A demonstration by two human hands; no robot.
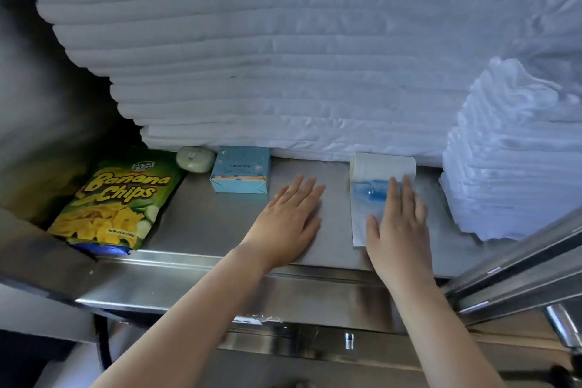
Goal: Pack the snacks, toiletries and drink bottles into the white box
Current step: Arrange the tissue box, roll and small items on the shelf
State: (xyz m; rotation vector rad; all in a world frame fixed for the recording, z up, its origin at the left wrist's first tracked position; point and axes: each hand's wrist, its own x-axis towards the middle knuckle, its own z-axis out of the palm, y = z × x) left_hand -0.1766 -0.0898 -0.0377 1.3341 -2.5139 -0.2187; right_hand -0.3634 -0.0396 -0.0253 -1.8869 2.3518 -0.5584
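Note:
On a steel shelf (204,224) lie a green and yellow banana chips bag (110,198) at the left, a pale round soap bar (195,159) behind it, and a light blue carton (241,170). To the right lies a white packet with a blue patch (373,189). My left hand (289,217) lies flat on the bare shelf, fingers straight, holding nothing. My right hand (400,230) lies flat on the white packet, fingers straight over its blue patch. The white box is not in view.
A tall stack of folded white linen (283,57) fills the back of the shelf. A smaller white stack (510,167) stands at the right. A steel rail (519,274) runs diagonally at the right, and the shelf's front lip (220,280) lies below my wrists.

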